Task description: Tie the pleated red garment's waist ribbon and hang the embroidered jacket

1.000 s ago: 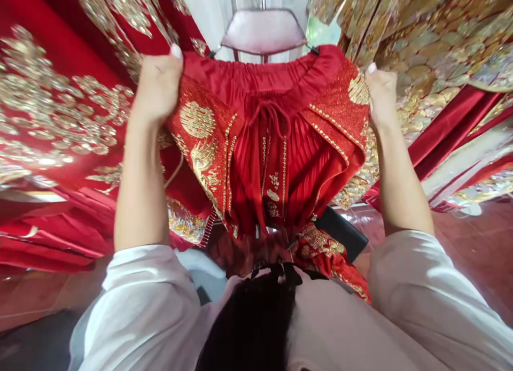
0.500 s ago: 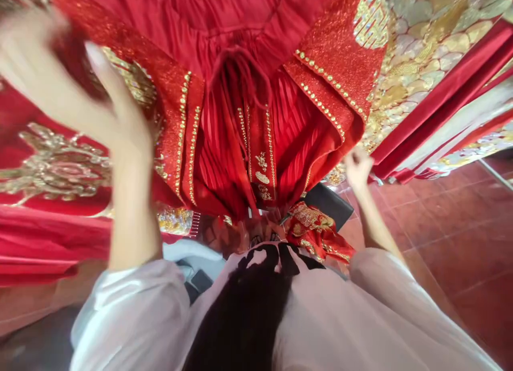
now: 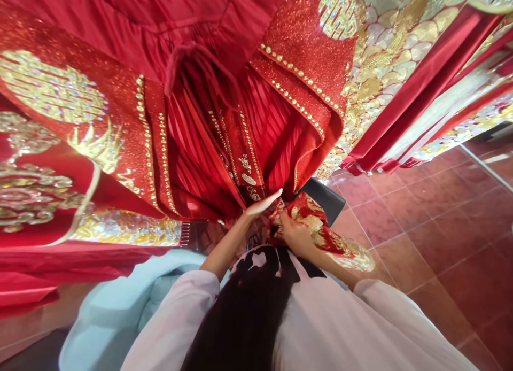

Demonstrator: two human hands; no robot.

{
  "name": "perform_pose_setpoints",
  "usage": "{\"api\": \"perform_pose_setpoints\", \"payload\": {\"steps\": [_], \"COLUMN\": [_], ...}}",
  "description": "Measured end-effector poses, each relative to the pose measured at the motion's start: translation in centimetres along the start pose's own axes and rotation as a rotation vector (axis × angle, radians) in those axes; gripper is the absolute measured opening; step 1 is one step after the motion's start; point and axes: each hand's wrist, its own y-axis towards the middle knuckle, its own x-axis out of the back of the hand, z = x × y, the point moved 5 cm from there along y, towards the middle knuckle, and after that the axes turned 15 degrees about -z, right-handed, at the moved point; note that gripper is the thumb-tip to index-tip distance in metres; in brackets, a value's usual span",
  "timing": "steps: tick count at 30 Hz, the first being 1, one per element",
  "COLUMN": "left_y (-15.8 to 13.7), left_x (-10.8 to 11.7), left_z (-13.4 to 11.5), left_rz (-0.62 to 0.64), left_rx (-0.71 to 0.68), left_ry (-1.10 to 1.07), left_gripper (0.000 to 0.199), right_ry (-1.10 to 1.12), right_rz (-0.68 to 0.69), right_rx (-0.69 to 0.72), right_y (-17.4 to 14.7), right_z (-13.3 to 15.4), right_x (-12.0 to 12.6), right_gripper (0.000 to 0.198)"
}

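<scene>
Overhead, the red skirt (image 3: 224,120) hangs with its long axis running from the gathered waist at the top of the frame down to the hem near the hands, its pleats and beaded gold bands following that line. Gold double-happiness characters are stitched on its glittered side panels, one at the left and one at the upper right; no other writing can be read. Both hands work at the hem. Flat against the lower edge of the centre panel lies the left hand (image 3: 262,204), its fingers straight and held together. Just beside it, the right hand (image 3: 294,233) has its fingers curled into a bunched fold of red and gold cloth (image 3: 320,226) and grips it. Red and gold embroidered garments (image 3: 44,194) hang on both sides. Below lies a floor of reddish-brown tiles (image 3: 433,237), and a pale blue cloth (image 3: 116,307) sits at lower left
</scene>
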Motion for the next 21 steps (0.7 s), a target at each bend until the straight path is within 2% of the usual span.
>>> {"api": "perform_pose_setpoints", "payload": {"steps": [2, 4, 7, 9, 11, 12, 13, 15, 16, 17, 18, 19, 21], "left_y": [-1.3, -3.0, -7.2, -11.0, -15.0, -16.9, -18.8, -21.8, -23.0, -24.1, -25.2, -26.2, -28.1], "left_x": [1.0, 2.6, 5.3, 6.2, 6.0, 5.8, 5.7, 6.1, 6.6, 7.2, 8.0, 8.9, 11.1], "left_z": [-1.2, -2.7, -5.2, -6.9, -8.7, -9.6, -10.5, -12.2, -12.9, -13.5, -13.9, -14.1, -13.9], "left_rz": [0.010, -0.058, -0.172, -0.103, 0.085, 0.186, 0.267, 0.322, 0.287, 0.223, 0.135, 0.030, -0.223], "left_rx": [-0.071, -0.178, -0.344, -0.442, -0.511, -0.540, -0.573, -0.655, -0.699, -0.740, -0.774, -0.794, -0.801], "left_ry": [0.140, 0.205, 0.071, 0.013, 0.015, 0.028, 0.045, 0.108, 0.145, 0.174, 0.196, 0.209, 0.187], "left_gripper": [0.059, 0.057, 0.053, 0.050, 0.047, 0.045, 0.043, 0.040, 0.040, 0.041, 0.042, 0.043, 0.046], "right_ry": [0.020, 0.063, 0.356, 0.663, 0.907, 0.985, 1.040, 1.054, 1.021, 0.976, 0.932, 0.890, 0.816], "right_rz": [-0.073, -0.131, -0.162, -0.168, -0.188, -0.117, 0.037, 0.516, 0.751, 0.929, 1.032, 1.076, 1.077], "right_rx": [0.214, 0.364, 0.492, 0.473, 0.458, 0.536, 0.650, 0.872, 0.930, 0.945, 0.936, 0.929, 0.947], "right_y": [-0.5, -0.5, 1.2, 3.9, 7.5, 9.1, 10.5, 12.0, 12.3, 12.7, 13.2, 13.6, 14.1], "right_z": [3.6, 5.9, 6.8, 6.4, 6.6, 7.5, 9.0, 12.1, 13.3, 14.2, 14.8, 15.3, 16.1], "right_x": [0.2, 1.1, 5.2, 9.4, 13.4, 14.7, 15.3, 14.8, 14.2, 13.6, 13.2, 13.0, 13.7], "right_gripper": [0.049, 0.046, 0.032, 0.027, 0.027, 0.028, 0.032, 0.044, 0.051, 0.059, 0.066, 0.071, 0.078]}}
